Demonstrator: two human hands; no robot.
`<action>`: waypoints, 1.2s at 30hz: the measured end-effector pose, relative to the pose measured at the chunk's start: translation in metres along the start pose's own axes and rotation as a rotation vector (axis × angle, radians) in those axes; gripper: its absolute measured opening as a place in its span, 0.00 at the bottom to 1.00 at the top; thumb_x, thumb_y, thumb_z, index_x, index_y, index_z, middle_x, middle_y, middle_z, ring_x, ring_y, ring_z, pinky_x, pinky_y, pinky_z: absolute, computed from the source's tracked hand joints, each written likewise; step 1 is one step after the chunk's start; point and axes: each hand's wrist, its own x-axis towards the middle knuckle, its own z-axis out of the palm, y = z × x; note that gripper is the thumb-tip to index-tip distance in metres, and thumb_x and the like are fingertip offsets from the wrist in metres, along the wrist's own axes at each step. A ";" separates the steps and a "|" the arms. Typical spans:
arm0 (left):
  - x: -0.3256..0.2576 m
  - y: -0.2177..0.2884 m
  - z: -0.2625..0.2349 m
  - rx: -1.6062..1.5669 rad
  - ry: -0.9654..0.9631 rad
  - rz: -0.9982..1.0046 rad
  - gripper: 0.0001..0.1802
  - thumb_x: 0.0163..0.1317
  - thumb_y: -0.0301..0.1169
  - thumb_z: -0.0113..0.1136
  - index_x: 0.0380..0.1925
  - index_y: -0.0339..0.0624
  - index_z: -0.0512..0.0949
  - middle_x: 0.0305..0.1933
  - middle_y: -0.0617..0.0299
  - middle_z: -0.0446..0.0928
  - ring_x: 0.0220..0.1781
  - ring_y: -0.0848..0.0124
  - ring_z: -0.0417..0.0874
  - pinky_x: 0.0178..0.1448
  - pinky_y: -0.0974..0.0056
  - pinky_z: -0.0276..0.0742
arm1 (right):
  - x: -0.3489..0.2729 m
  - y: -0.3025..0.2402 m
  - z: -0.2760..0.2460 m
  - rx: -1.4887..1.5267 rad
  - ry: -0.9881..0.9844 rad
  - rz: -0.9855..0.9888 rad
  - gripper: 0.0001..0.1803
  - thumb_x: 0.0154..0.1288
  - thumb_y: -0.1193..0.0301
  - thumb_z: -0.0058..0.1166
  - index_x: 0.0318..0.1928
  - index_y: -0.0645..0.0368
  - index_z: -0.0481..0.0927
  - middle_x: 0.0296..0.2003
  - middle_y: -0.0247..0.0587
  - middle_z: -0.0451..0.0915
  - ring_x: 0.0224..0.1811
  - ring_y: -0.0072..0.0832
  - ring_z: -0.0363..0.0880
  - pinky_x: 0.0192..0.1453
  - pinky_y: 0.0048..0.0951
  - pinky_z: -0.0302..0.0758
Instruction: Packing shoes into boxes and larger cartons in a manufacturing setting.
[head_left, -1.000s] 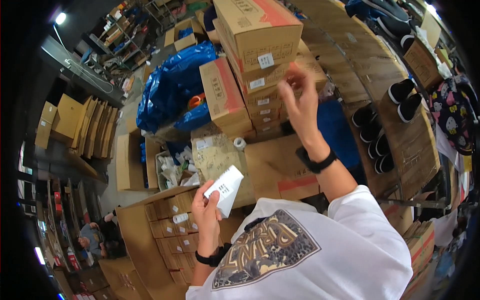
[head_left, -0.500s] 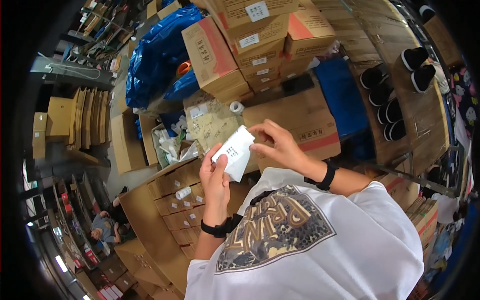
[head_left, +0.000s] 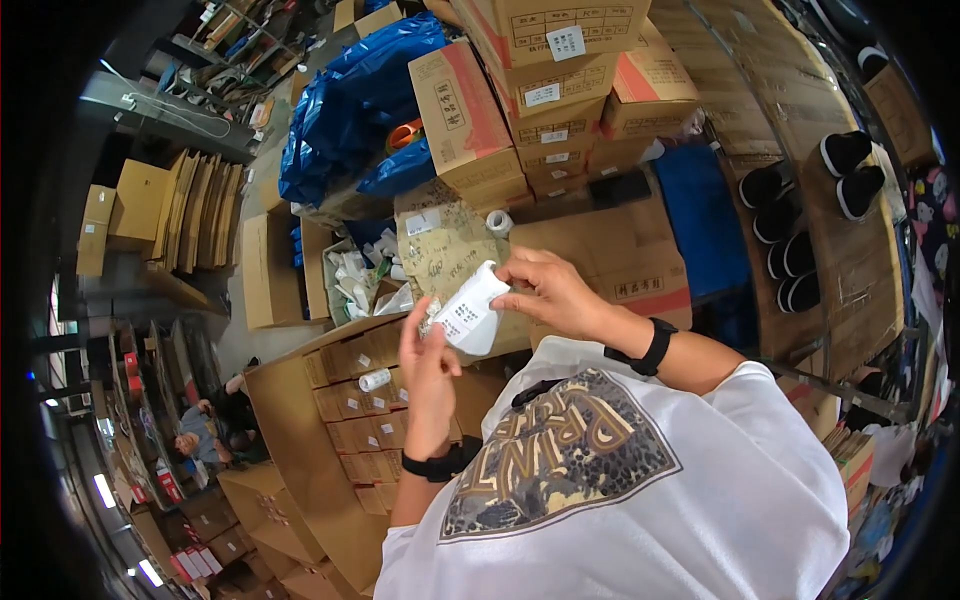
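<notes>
My right hand [head_left: 550,292] pinches the upper right end of a white strip of printed labels [head_left: 468,315] between thumb and fingers. The strip is bent and hangs in front of my chest. My left hand [head_left: 430,375] is at the strip's lower left edge, its thumb close against it. A gap shows between that thumb and the forefinger, so the left hand looks open. Beyond the strip, a white roll [head_left: 498,222] sits on a worn, marked board [head_left: 440,250]. Right of it lies a flat brown carton [head_left: 610,250].
Stacked cartons [head_left: 555,100] rise at the far side beside blue plastic sheeting [head_left: 345,110]. Black shoes [head_left: 795,255] stand on a rack at right. Below left, a large open carton [head_left: 290,420] holds small boxes with another white roll [head_left: 375,380]. A person [head_left: 210,435] is farther off at left.
My left fingers have loosened from the label strip and spread apart. The right fingers have closed on its upper end. The whole view has shifted slightly, moving the surroundings rightward.
</notes>
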 end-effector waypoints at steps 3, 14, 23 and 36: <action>0.000 0.003 -0.033 0.403 0.064 0.259 0.26 0.69 0.38 0.60 0.63 0.40 0.69 0.52 0.58 0.79 0.41 0.76 0.80 0.47 0.71 0.75 | 0.012 -0.016 -0.029 -0.255 -0.219 -0.120 0.15 0.60 0.64 0.64 0.43 0.60 0.80 0.38 0.40 0.78 0.44 0.39 0.78 0.47 0.40 0.72; -0.021 -0.018 0.001 0.040 -0.359 -0.303 0.29 0.63 0.38 0.66 0.59 0.38 0.68 0.49 0.60 0.76 0.48 0.74 0.79 0.52 0.67 0.77 | -0.011 -0.017 0.003 0.456 -0.412 0.173 0.18 0.68 0.63 0.60 0.51 0.61 0.76 0.43 0.41 0.76 0.43 0.31 0.78 0.46 0.33 0.77; -0.020 -0.028 0.007 0.164 -0.228 -0.184 0.23 0.63 0.34 0.66 0.53 0.36 0.71 0.44 0.63 0.76 0.43 0.77 0.79 0.45 0.69 0.77 | -0.030 -0.003 0.011 0.084 -0.445 0.096 0.19 0.76 0.56 0.47 0.41 0.60 0.80 0.30 0.31 0.79 0.34 0.19 0.75 0.37 0.26 0.71; -0.019 -0.035 0.031 0.429 -0.062 0.268 0.19 0.62 0.29 0.64 0.50 0.35 0.71 0.40 0.61 0.78 0.38 0.76 0.78 0.44 0.69 0.76 | -0.042 0.048 0.031 0.567 -0.442 0.568 0.13 0.72 0.59 0.53 0.46 0.54 0.82 0.38 0.32 0.84 0.37 0.23 0.81 0.41 0.29 0.78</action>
